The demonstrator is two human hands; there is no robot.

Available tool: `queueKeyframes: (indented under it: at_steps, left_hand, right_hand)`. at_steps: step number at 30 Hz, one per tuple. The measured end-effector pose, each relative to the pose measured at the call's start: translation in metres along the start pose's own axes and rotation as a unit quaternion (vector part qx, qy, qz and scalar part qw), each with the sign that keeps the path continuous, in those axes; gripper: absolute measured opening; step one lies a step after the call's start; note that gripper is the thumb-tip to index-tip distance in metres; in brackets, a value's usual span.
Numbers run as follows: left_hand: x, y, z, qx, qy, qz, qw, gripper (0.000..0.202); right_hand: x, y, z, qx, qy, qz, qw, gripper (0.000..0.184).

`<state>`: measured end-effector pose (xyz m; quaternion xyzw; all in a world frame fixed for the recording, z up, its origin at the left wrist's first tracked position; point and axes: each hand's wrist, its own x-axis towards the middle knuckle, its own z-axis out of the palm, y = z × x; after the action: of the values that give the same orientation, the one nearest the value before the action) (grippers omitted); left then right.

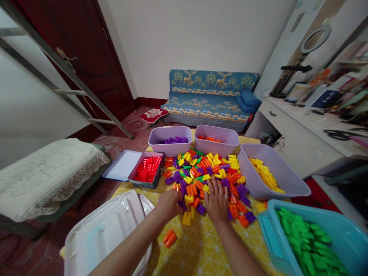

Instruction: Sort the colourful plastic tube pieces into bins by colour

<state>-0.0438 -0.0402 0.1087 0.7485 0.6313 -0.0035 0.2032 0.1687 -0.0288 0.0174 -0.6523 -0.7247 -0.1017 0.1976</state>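
Note:
A mixed pile of small plastic toy building pieces (198, 178) in orange, yellow, purple, red and green covers the middle of the table. At the pile's near left edge, my left hand (169, 204) is closed with its fingers curled inward; whatever they may hold is hidden. Orange and purple pieces show just past its knuckles. My right hand (217, 200) lies palm down on the near part of the pile, fingers stretched out and touching pieces. A yellow piece (186, 219) sits between the hands, and an orange piece (170, 238) lies apart on the cloth, nearer me.
Sorted pieces fill a purple-filled bin (170, 147), an orange-filled bin (217, 147), a yellow-filled bin (250, 184), a turquoise tub (276, 245) of green pieces, and a hinged box (143, 184) of red ones. A white lid (106, 230) lies at the left on the patterned tablecloth (201, 249).

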Motion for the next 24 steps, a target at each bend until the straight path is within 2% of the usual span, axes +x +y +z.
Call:
queueKeyframes:
  at_steps: [2, 4, 6, 9, 11, 13, 15, 17, 19, 21, 22, 24]
  left_hand:
    - [-0.017, 0.007, 0.002, 0.055, -0.105, -0.004, 0.993, 0.039]
    - [-0.029, 0.014, 0.011, 0.103, -0.179, -0.013, 0.978, 0.060]
    - [-0.037, 0.019, 0.021, 0.122, -0.195, -0.017, 0.973, 0.068]
    - [-0.039, 0.020, 0.030, 0.111, -0.195, 0.002, 0.975, 0.052]
    - [-0.033, 0.016, 0.025, 0.092, -0.209, 0.026, 0.973, 0.039]
    - [-0.021, 0.011, 0.014, 0.041, -0.191, 0.057, 0.979, 0.028]
    - [-0.003, 0.008, -0.001, -0.050, -0.123, 0.079, 0.988, 0.019]
    - [0.019, 0.007, -0.014, -0.166, -0.020, 0.078, 0.983, 0.019]
    - [0.040, 0.007, -0.017, -0.322, 0.093, 0.065, 0.940, 0.036]
    - [0.055, 0.006, -0.009, -0.405, 0.208, 0.045, 0.889, 0.039]
    - [0.059, 0.005, -0.001, -0.400, 0.270, 0.027, 0.875, 0.037]
    - [0.062, 0.000, 0.020, -0.326, 0.370, -0.023, 0.870, 0.039]
  right_hand:
    - [0.000, 0.001, 0.000, 0.004, 0.001, -0.002, 1.000, 0.048]
    - [0.000, 0.001, 0.000, 0.007, 0.003, -0.009, 1.000, 0.048]
    - [0.000, 0.001, -0.001, 0.007, 0.003, -0.011, 1.000, 0.049]
    - [0.000, 0.001, -0.002, 0.004, 0.001, -0.010, 1.000, 0.049]
    - [0.000, 0.000, -0.002, 0.003, 0.000, -0.009, 1.000, 0.048]
    - [-0.001, 0.000, -0.002, 0.005, 0.000, -0.010, 1.000, 0.048]
    - [-0.001, 0.000, -0.001, 0.008, 0.002, -0.009, 1.000, 0.048]
    - [-0.001, 0.001, 0.000, 0.013, 0.003, -0.007, 1.000, 0.048]
    - [0.000, 0.001, 0.000, 0.018, 0.004, -0.007, 1.000, 0.048]
    - [0.000, 0.002, 0.000, 0.021, 0.004, -0.008, 1.000, 0.048]
    - [0.000, 0.002, 0.000, 0.021, 0.005, -0.008, 1.000, 0.048]
    - [0.000, 0.001, -0.001, 0.021, 0.006, -0.007, 1.000, 0.048]
